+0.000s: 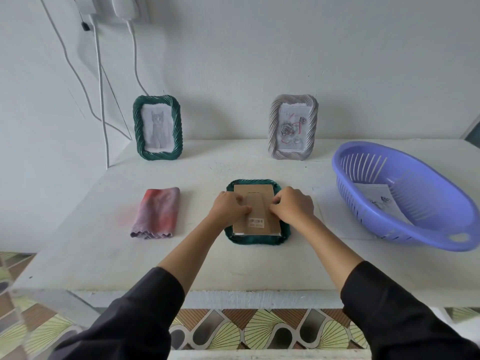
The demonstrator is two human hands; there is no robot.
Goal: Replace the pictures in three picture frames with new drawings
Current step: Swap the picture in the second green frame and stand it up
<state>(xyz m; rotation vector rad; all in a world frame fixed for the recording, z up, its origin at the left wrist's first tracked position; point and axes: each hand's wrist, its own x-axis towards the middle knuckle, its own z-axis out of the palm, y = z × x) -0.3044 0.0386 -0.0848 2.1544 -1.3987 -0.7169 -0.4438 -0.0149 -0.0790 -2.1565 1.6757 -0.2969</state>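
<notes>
centre: left hand (228, 210) and right hand (293, 206), fingers curled, on the backing board (257, 196), grip unclear; press evenly, green frame (255, 240) flat.

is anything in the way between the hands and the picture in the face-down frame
Yes: the brown backing board covers the back of the face-down frame, so any picture lies hidden under it. Left hand and right hand both touch that board.

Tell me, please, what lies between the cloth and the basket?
Head view: a green frame lies face down there, left hand and right hand on its back; then a white sheet.
</notes>
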